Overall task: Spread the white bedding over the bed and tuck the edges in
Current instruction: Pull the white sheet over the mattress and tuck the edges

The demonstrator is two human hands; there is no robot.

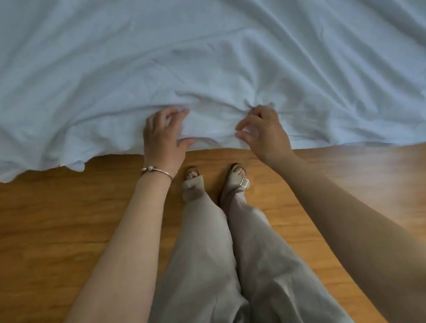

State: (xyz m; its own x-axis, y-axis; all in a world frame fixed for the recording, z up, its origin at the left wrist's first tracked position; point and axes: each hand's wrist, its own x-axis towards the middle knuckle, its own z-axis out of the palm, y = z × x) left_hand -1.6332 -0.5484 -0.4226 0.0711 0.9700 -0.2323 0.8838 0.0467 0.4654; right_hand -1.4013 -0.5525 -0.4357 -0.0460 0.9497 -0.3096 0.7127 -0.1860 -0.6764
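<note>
A: Where is the sheet point(194, 57)?

B: It covers the whole upper part of the view, white and heavily creased, with long folds running toward the upper right. Its near edge hangs in a wavy line above the wooden floor point(55, 232). The bed underneath is hidden by it.

A: And the left hand point(163, 140)?

B: It rests at the sheet's near edge, just left of centre. The fingers are loosely spread with the tips curling into the cloth, and the thumb points right along the hem. Cloth bunches between thumb and fingers, but a firm grip cannot be made out. A silver bracelet point(156, 171) sits on that wrist.

A: The right hand point(262, 129)?

B: Near the left one, on the same edge. Its far fingers are bent into a puckered knot of cloth, where creases fan out, so it seems to pinch the sheet there. The thumb and forefinger stay apart and point left.

A: Anything else?

B: The person stands close to the edge in beige trousers point(218, 267) and sandals point(236, 176), feet between the two arms.
</note>
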